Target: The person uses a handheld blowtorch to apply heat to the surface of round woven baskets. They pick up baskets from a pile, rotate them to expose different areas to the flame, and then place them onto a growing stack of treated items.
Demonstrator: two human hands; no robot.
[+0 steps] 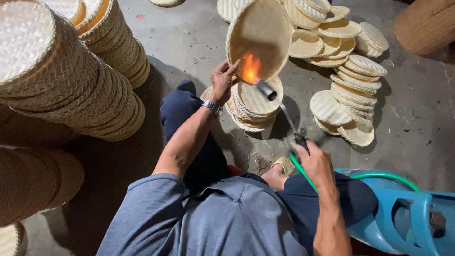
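Observation:
My left hand (222,81) grips the lower rim of a round woven bamboo tray (260,33), held up on edge with its hollow side toward me. My right hand (313,162) holds the black handle of a gas torch (283,111) with a thin metal tube and a green hose (303,173). An orange flame (250,68) burns at the torch nozzle, licking the tray's inside near my left fingers. A watch sits on my left wrist.
A short stack of woven trays (253,106) lies on the concrete floor under the flame. More trays (350,71) are heaped at the right and back. Tall leaning stacks (61,71) fill the left. A blue plastic stool (407,213) stands at lower right.

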